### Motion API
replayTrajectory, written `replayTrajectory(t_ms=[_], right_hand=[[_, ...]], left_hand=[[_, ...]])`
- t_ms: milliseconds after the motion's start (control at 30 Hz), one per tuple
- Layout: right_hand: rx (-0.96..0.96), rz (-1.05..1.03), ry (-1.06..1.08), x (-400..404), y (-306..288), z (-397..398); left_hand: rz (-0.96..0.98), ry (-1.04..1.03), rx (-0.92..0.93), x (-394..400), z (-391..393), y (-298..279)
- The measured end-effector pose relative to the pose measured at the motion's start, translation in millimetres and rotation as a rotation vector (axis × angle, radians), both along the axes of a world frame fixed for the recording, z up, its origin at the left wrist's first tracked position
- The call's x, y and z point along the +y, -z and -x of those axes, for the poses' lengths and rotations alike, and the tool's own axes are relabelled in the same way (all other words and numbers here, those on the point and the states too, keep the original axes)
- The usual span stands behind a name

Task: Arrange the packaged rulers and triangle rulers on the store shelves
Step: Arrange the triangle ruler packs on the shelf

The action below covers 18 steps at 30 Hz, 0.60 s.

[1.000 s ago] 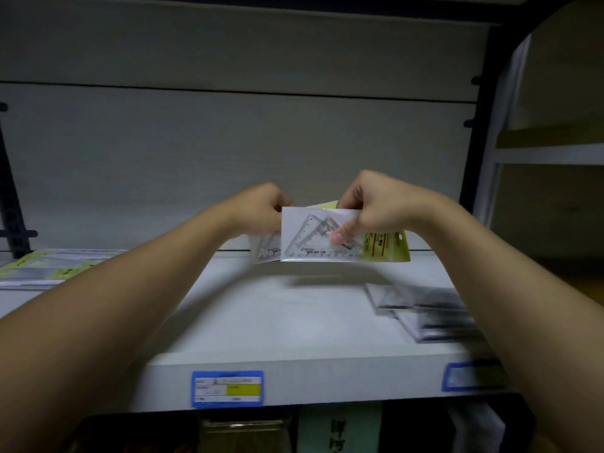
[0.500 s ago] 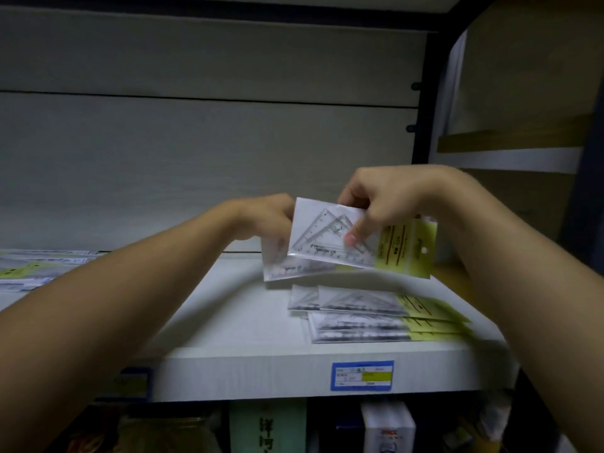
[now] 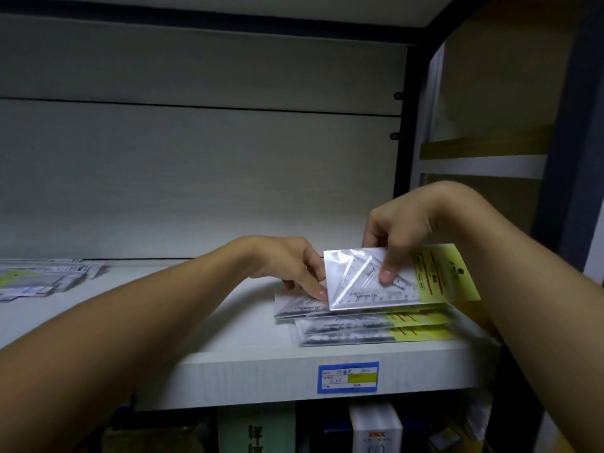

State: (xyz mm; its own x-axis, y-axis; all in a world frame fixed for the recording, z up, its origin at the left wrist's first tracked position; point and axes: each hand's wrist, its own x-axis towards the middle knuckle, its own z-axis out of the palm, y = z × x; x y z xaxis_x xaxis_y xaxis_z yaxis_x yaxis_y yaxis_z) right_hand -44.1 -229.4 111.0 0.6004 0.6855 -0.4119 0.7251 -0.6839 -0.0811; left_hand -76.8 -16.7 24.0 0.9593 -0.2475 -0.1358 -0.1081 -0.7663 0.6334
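Her right hand (image 3: 403,233) pinches the triangle ruler pack (image 3: 392,279), which hangs at its six o'clock; the left hand (image 3: 294,266) pinches another pack (image 3: 297,307) at nine o'clock.

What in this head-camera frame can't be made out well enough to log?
- Price tag: print too small and blurred to read.
- Stack of packs on the shelf: count unclear, since the held pack and both hands cover its top.
- Left hand: fingertips partly behind the held pack.
- Packs at far left: blurred and cut off by the frame edge.
- Lower shelf goods: dark, cropped.
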Motion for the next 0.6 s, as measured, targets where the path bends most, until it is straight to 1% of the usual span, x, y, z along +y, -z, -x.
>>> replayTrajectory(t_ms=[200,333,433,600], right_hand=[[0.048,0.018,0.042,2,16,-6],[0.008,0.053,0.044,8,27,-7],[-0.071,0.086,0.015,14,37,-7],[-0.106,-0.07,-0.02,20,29,-7]], left_hand=[[0.031,0.016,0.026,-5,0,0],[0.064,-0.012,0.022,-1,-1,-3],[0.103,-0.067,-0.038,3,1,-9],[0.146,-0.152,-0.193,12,9,-17]])
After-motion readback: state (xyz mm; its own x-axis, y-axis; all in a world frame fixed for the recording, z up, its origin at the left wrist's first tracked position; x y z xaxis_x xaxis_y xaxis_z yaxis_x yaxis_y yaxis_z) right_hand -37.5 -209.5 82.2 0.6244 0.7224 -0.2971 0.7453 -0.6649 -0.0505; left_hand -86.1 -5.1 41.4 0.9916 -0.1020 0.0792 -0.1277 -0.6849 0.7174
